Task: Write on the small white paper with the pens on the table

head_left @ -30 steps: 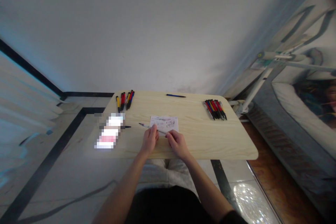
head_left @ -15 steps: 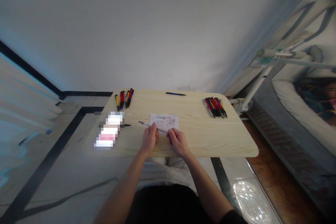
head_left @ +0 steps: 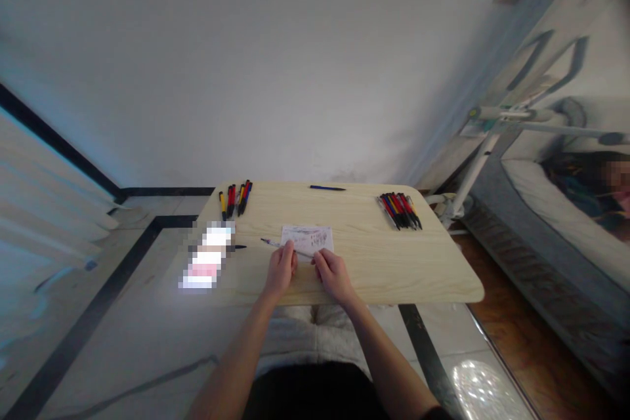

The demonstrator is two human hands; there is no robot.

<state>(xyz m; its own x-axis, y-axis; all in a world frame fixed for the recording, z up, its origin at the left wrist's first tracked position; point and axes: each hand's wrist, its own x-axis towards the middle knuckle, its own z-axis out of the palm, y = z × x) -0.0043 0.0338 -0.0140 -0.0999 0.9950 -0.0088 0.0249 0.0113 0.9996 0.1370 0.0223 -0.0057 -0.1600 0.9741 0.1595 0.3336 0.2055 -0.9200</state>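
A slim, pale pen [head_left: 304, 254] stretches between my two hands, low over the near part of the table. My left hand [head_left: 282, 267] is closed around its middle, and the dark-tipped end sticks out to the left. At the other end, the fingers of my right hand [head_left: 332, 269] are closed in a pinch. Just behind the hands lies a white sheet of paper [head_left: 308, 236] with scribbled marks, partly covered by them. To the left, a dark pen tip [head_left: 239, 247] pokes out beside a bright, pixelated rectangle [head_left: 209, 256].
Several red, yellow and blue pens [head_left: 231, 200] lie at the table's back left. A tight row of pens [head_left: 399, 211] is at the right, and one blue pen [head_left: 327, 188] rests near the back edge. Beyond the wooden table [head_left: 394, 275] rises a wall; a person lies on a sofa at right.
The view has tilted up slightly, so the table sits lower in the picture. Both hands keep their hold on the pen, with little visible movement.
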